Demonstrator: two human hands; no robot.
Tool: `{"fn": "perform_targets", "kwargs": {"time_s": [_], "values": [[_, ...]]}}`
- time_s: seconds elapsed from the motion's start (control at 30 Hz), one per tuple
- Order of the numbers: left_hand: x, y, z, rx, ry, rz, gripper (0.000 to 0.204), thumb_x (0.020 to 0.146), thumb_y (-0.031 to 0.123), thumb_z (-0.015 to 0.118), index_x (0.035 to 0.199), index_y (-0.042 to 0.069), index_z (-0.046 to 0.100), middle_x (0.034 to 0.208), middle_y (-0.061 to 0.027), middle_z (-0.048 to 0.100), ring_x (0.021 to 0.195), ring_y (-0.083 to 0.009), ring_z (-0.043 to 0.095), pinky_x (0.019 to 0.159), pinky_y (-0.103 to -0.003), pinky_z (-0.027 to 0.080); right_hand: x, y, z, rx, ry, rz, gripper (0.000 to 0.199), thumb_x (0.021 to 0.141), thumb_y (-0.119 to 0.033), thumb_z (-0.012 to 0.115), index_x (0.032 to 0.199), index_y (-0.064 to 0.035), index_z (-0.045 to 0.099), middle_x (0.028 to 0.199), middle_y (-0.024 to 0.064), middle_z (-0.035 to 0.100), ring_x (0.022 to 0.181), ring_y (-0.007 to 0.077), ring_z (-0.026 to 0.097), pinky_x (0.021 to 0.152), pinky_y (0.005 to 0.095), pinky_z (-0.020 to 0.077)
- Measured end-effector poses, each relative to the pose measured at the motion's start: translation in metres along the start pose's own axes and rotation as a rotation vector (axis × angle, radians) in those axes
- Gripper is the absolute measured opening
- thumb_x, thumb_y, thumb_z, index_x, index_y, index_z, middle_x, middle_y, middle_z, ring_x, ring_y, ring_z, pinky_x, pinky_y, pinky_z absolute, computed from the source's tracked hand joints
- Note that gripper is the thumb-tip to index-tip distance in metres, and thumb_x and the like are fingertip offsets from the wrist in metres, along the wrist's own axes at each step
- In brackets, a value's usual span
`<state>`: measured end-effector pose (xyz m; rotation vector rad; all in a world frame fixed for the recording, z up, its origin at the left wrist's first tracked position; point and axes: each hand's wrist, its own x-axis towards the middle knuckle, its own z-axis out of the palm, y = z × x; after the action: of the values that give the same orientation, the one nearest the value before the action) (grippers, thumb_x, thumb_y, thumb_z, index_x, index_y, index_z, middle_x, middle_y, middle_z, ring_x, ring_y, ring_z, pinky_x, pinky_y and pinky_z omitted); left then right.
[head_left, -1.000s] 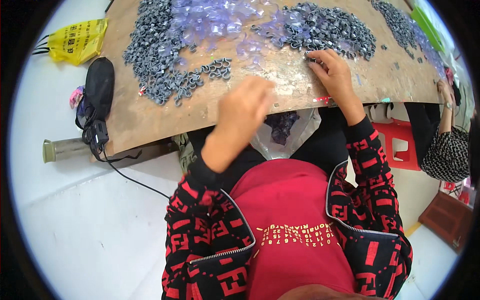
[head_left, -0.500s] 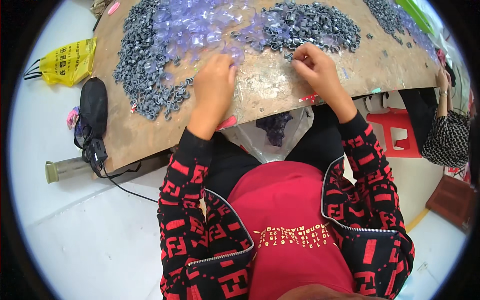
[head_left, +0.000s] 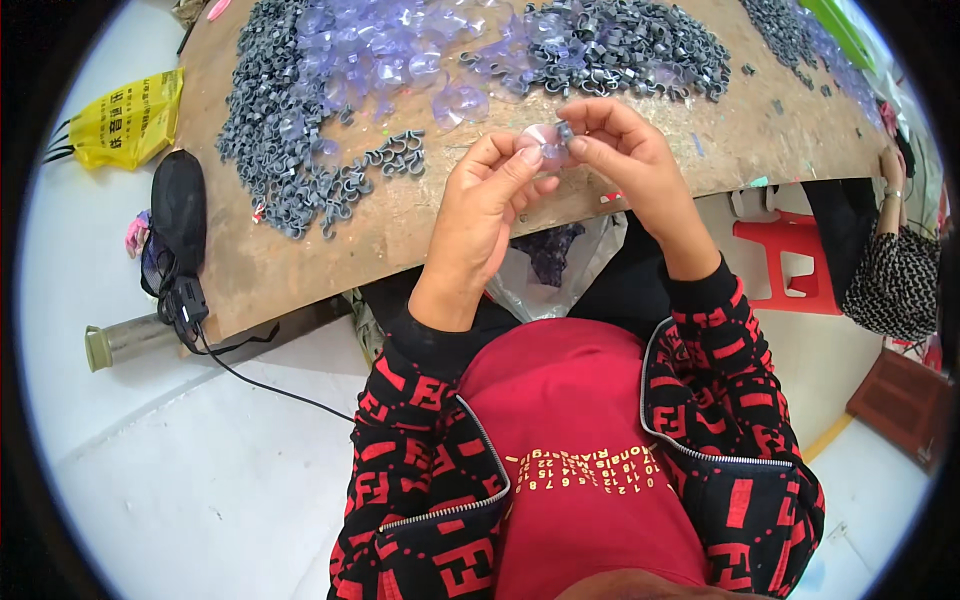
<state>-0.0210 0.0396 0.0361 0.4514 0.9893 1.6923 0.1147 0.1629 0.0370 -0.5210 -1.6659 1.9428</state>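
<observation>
Over the near part of the table, my two hands meet in front of me. Thumb and fingers of my left hand [head_left: 472,220] pinch a clear, purplish suction cup [head_left: 540,136]. My right hand [head_left: 637,165] grips a small grey plastic clip [head_left: 564,130] against the cup's side; whether the two are joined, I cannot tell. Beyond my hands lies a heap of clear suction cups [head_left: 365,55]. Grey curved clips [head_left: 262,140] are piled to its left, and another pile of grey clips [head_left: 635,50] mixes with cups on the right.
The worn wooden table [head_left: 300,275] curves round me. A black pouch [head_left: 180,210] with a cord hangs by its left edge, near a yellow bag [head_left: 128,120] and a bottle [head_left: 120,345]. Right of me are a red stool [head_left: 790,265] and another person's patterned sleeve [head_left: 895,275].
Both hands have come together from apart, now holding a suction cup and a clip against each other. Several grey clips lie newly spread right of the left pile.
</observation>
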Motion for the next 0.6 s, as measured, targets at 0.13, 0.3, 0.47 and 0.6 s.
{"fn": "perform_targets", "kwargs": {"time_s": [0.13, 0.3, 0.47, 0.6], "values": [[-0.006, -0.001, -0.001, -0.135, -0.015, -0.049, 0.012, 0.093, 0.012, 0.059, 0.103, 0.007, 0.057, 0.112, -0.0082, 0.063, 0.096, -0.0148, 0.062, 0.082, -0.027, 0.050, -0.006, 0.000, 0.001, -0.241, -0.001, -0.081, 0.030, 0.089, -0.004, 0.060, 0.118, 0.0004, 0.057, 0.103, 0.0035, 0.061, 0.093, 0.0099, 0.058, 0.083, 0.0233, 0.0462], [-0.013, 0.002, -0.002, -0.132, -0.033, -0.072, 0.010, 0.094, 0.013, 0.057, 0.103, 0.008, 0.056, 0.112, -0.0101, 0.063, 0.095, -0.0146, 0.062, 0.079, -0.028, 0.050, -0.013, -0.014, 0.005, -0.135, 0.027, 0.035, 0.026, 0.088, -0.005, 0.062, 0.114, -0.0003, 0.057, 0.100, 0.0022, 0.061, 0.089, 0.0083, 0.058, 0.079, 0.0218, 0.0458], [-0.015, 0.002, 0.001, -0.221, -0.065, -0.051, 0.006, 0.094, 0.014, 0.057, 0.096, 0.008, 0.055, 0.106, -0.0100, 0.065, 0.079, -0.0078, 0.056, 0.070, -0.025, 0.047, -0.028, -0.022, 0.012, -0.096, -0.056, -0.079, 0.026, 0.087, -0.002, 0.064, 0.112, -0.0017, 0.056, 0.098, 0.0016, 0.060, 0.087, 0.0072, 0.057, 0.075, 0.0202, 0.0448], [-0.014, -0.002, -0.001, -0.346, -0.147, -0.101, 0.006, 0.094, 0.014, 0.057, 0.095, 0.009, 0.055, 0.099, -0.0082, 0.064, 0.079, -0.0079, 0.058, 0.069, -0.024, 0.048, -0.034, -0.024, 0.018, -0.194, -0.053, -0.105, 0.026, 0.087, -0.001, 0.063, 0.112, -0.0015, 0.056, 0.098, 0.0015, 0.059, 0.088, 0.0078, 0.057, 0.077, 0.0208, 0.0452]]}}
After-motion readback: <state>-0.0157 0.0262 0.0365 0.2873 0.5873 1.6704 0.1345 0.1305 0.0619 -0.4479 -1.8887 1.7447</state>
